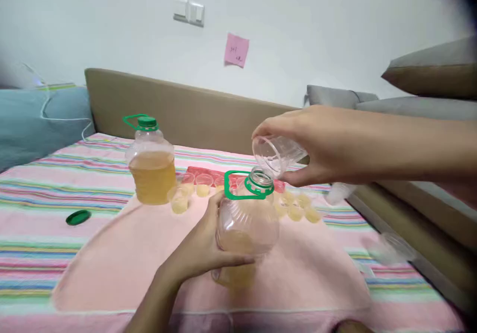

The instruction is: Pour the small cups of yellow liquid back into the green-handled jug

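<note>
Hidden or blurred: writing on the pink sticky note [236, 50] is illegible; the open plastic jug [257, 223] partly blocks the small cups [295, 213] behind it; whether its base touches the pink mat [122, 268] cannot be told.
Jug: transparent, ribbed at the shoulder, threaded neck ringed by a green loop handle, yellowish liquid low inside.
Capped jug [152, 176]: green-topped, amber-filled, farther back on the left.
Left hand [206, 243]: curled around the open jug's side.
Right hand [309, 144]: gripping a clear plastic cup [274, 156], tipped sideways, rim at the jug's mouth.
</note>
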Motion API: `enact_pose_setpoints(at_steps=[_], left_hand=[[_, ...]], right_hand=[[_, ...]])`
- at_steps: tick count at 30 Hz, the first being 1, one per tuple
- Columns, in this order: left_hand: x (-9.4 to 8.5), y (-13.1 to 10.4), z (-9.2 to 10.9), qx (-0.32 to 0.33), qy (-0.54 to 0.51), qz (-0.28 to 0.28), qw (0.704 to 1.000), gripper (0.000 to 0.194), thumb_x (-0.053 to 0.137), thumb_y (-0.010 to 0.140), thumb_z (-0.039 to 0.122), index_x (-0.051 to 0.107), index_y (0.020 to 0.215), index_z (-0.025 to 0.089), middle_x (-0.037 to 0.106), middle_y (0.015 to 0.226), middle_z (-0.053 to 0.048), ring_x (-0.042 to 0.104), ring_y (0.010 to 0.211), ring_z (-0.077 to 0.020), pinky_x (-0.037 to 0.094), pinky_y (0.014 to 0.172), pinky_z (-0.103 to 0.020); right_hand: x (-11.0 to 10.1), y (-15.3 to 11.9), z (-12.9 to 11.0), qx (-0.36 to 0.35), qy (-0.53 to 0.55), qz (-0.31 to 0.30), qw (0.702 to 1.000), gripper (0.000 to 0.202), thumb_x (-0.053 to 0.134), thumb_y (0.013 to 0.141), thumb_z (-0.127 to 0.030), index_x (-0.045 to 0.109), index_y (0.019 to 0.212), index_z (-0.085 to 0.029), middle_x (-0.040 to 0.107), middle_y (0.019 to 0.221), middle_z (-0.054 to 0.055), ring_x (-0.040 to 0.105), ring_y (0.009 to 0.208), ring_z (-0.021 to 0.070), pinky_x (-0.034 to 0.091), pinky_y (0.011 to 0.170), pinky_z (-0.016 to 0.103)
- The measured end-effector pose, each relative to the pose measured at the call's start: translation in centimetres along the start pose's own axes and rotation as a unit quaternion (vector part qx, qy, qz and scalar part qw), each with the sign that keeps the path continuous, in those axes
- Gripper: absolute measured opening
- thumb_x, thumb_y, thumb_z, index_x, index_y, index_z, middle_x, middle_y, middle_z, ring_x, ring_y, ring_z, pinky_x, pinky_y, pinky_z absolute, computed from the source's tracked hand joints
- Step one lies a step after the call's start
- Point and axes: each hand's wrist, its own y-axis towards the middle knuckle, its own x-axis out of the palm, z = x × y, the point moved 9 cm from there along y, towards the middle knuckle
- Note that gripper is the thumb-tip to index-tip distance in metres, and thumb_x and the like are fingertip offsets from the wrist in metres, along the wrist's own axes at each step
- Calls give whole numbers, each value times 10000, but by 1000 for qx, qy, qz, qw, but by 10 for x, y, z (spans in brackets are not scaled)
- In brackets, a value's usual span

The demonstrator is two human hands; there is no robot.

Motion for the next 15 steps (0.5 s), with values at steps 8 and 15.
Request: enact_pose_setpoints(at_steps=[8,15], left_hand=[[-4,-1,-9,21,-50,18,998,1231,1046,664,510,260,1599,357,388,1671,-142,395,1575,-438,416,1264,-644],[-15,0,-14,55,-54,44,996,1132,1034,706,503,328,1588,417,414,1652,-83,414,1557,-411,382,1278,-648]], right_hand=[[-3,8,-12,-27,22,7,999,411,871,804,-387,733,1178,-289,786,1087,44,745,953,290,527,727,370],[-7,15,-18,-42,72,39,996,387,909,793,-336,728,1131,-279,760,1082,40,720,1033,308,544,819,406]])
